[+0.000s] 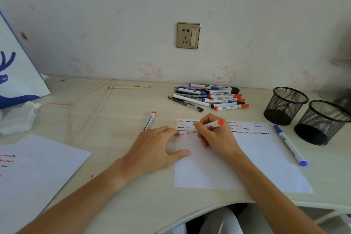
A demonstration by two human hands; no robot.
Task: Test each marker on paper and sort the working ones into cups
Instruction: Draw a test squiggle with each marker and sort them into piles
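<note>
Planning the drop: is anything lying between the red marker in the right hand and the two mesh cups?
Only a blue marker lies on the desk between the right hand holding the red marker and the mesh cups; lifting over it should clear.

You've got matt white paper (247, 157) on a pale, smooth wood-grain desk (114, 112), glossy plastic markers (214, 97), and two black wire-mesh metal cups (303, 116).
</note>
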